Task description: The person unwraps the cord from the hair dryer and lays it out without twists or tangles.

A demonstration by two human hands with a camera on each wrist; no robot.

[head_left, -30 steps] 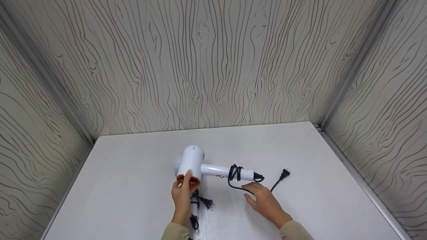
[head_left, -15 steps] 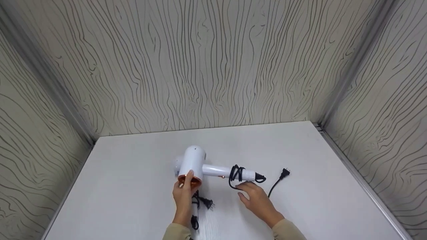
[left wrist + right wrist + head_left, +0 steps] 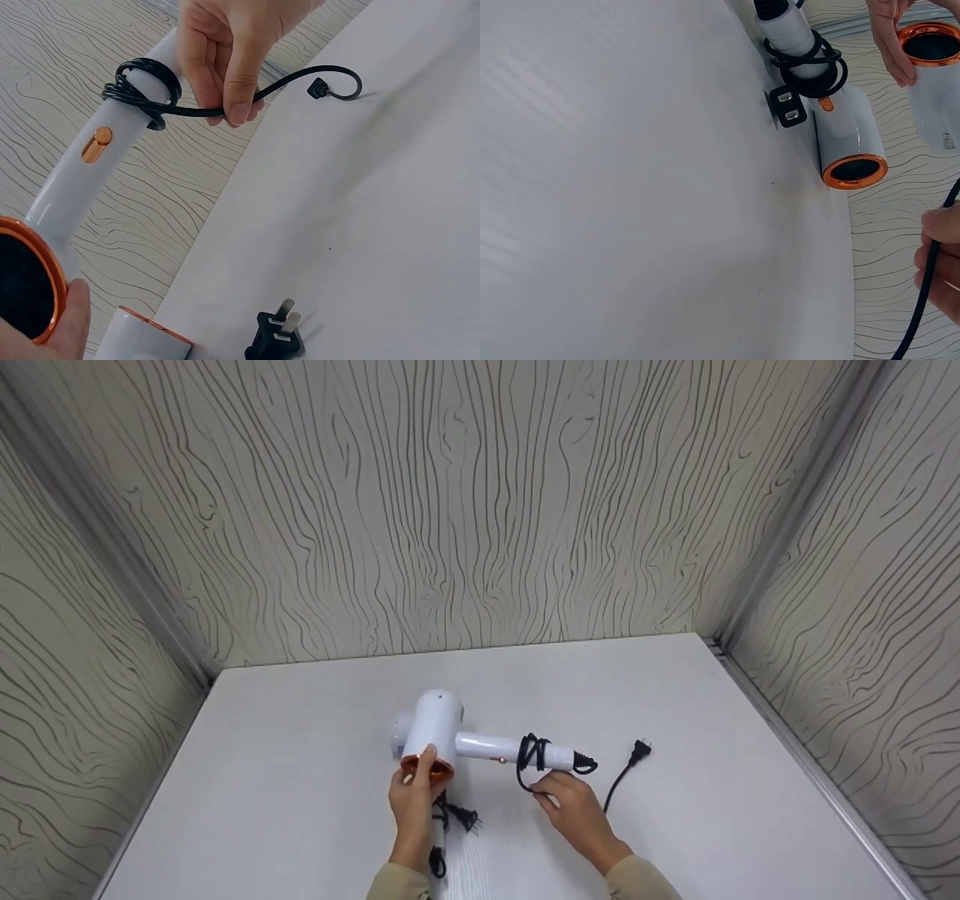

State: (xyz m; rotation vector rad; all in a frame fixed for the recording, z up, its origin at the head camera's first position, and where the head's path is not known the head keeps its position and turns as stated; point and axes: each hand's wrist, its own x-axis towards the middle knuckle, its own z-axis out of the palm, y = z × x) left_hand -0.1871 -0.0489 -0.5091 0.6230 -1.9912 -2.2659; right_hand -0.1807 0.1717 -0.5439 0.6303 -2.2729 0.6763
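Observation:
My left hand grips a white hair dryer by the copper-rimmed end of its barrel, thumb across the rim. The dryer's handle points right, with its black cord wound around it in several turns. Below the handle, my right hand pinches the cord between thumb and fingers, close to the wound turns. From there the cord's free end runs to a two-pin plug at the right. A second white hair dryer lies on the table beneath the held one, partly hidden in the head view, its cord wrapped around its handle.
The second dryer's plug sticks out beside its handle, prongs outward. Both dryers are over a white table. Wood-grain patterned panels stand behind it and at both sides, with metal rails along the edges.
My right hand has moved left along the cord toward the wound turns, and its fingers have closed on the cord. The held dryer has shifted slightly right; my left hand keeps its grip.

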